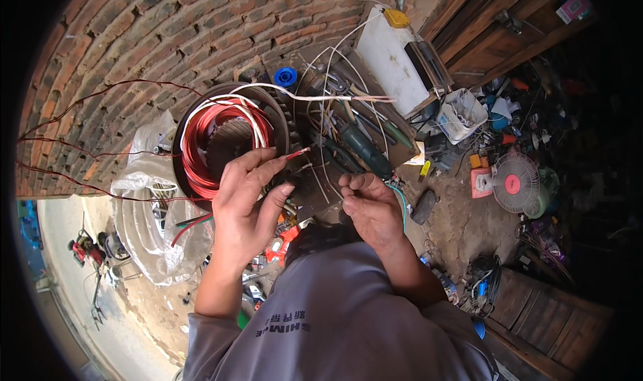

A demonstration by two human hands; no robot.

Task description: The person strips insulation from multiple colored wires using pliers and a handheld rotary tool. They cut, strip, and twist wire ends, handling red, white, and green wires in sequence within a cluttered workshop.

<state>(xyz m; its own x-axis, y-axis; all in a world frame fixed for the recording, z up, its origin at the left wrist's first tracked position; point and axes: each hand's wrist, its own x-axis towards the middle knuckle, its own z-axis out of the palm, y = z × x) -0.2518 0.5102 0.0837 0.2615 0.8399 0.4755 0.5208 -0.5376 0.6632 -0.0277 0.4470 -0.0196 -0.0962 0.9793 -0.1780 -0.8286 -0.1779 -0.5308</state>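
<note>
My left hand (248, 197) is over the near right rim of a round dark metal motor housing (284, 123). Its thumb stands apart, while a short red wire (298, 153) with a stripped end sticks out from between the index and middle fingertips. Inside the housing, red wire windings (194, 143) circle a slotted core. A white sleeved lead (295, 96) with bare copper ends runs off to the right. To the right, my right hand (374, 207) has its fingertips pinched together, near a thin pale wire; what they hold, if anything, is too small to tell.
Pliers and a green-handled tool (365, 146) lie beyond my right hand, near a white box (392, 62). Dark twisted wires (100, 146) stretch left past the brick wall (167, 32). A plastic sack (144, 227), a fan (516, 183) and scattered parts surround the spot.
</note>
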